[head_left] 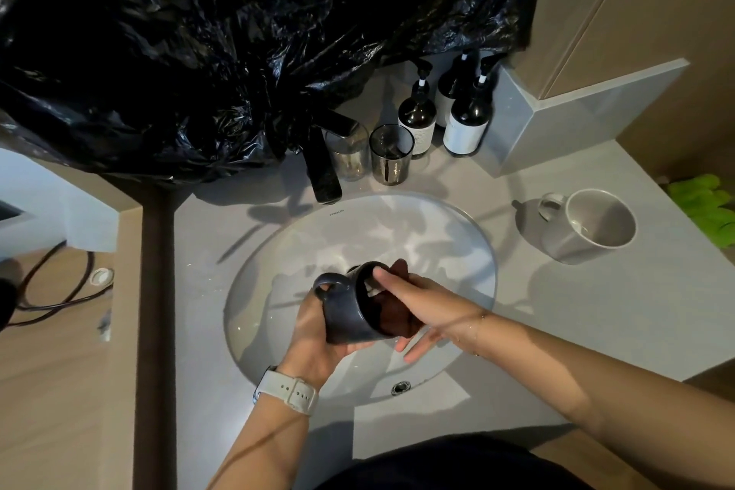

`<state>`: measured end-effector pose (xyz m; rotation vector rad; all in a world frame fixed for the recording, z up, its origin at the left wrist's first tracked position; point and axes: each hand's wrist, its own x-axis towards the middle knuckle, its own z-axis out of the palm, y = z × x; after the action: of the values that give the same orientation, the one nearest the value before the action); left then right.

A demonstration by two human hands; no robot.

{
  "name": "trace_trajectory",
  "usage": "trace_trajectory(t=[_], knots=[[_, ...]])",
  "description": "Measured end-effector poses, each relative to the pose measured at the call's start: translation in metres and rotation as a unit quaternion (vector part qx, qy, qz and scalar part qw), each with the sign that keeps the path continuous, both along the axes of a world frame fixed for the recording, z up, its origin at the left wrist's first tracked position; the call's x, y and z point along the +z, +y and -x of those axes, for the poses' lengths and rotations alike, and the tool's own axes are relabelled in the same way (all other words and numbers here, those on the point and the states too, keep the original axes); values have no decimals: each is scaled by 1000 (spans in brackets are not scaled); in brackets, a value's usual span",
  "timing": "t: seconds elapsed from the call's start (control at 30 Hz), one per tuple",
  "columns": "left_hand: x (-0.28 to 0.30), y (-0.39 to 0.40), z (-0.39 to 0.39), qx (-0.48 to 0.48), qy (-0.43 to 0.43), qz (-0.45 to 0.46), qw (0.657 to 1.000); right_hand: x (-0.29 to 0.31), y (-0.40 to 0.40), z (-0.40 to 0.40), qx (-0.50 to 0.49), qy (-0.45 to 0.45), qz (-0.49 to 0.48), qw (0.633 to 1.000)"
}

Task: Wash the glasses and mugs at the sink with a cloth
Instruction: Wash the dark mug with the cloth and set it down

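Over the sink (469, 247), my left hand (314, 338) grips the dark mug (350, 314); my right hand (421, 306) presses a dark cloth (397, 320) into its mouth. Basin lettering and bottle (466, 123) labels are unreadable.

The dark mug (350, 306) looks like glazed ceramic with a soft sheen; the cloth (397, 316) in its mouth is matt. The sink (457, 235) is glossy white. The grey table (596, 310) is smooth and matt. The black plastic sheet (199, 32) is crinkled and shiny.
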<state>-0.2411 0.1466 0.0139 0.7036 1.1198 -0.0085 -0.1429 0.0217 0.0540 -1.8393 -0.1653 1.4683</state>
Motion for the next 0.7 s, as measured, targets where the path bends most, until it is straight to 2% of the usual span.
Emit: trace_trajectory(t=[0.1, 0.17, 0.2, 0.27, 0.33, 0.37, 0.4, 0.47, 0.53, 0.67, 0.7], knots=[[6, -2, -6, 14, 23, -8, 1000, -16, 1, 1, -24, -95, 12, 995], [8, -3, -9, 33, 29, -37, 998, -24, 2, 3, -54, -85, 2, 995], [9, -4, -9, 33, 29, -55, 998, -25, 1, 5, -74, -43, 1, 996], [9, -3, -9, 29, 16, -101, 994, -27, 1, 11, -123, 124, 19, 985], [5, 0, -9, 16, -14, -193, 981, -26, 1, 15, -169, 332, 46, 927], [5, 0, -9, 4, -33, -229, 973, -27, 1, 15, -185, 388, 48, 902], [6, 0, -9, -5, -47, -254, 966, -30, 2, 13, -190, 405, 48, 893], [8, 0, -12, 8, -60, -231, 971, -33, 6, 6, -181, 360, 51, 914], [1, 2, -12, 20, -33, -159, 986, -31, 11, 4, -163, 262, 61, 949], [-4, 6, -15, 7, 23, -70, 997, -33, 13, 2, -145, 132, 60, 979], [-2, 4, -14, 4, 30, -47, 998, -35, 12, 0, -117, 66, 57, 989]])
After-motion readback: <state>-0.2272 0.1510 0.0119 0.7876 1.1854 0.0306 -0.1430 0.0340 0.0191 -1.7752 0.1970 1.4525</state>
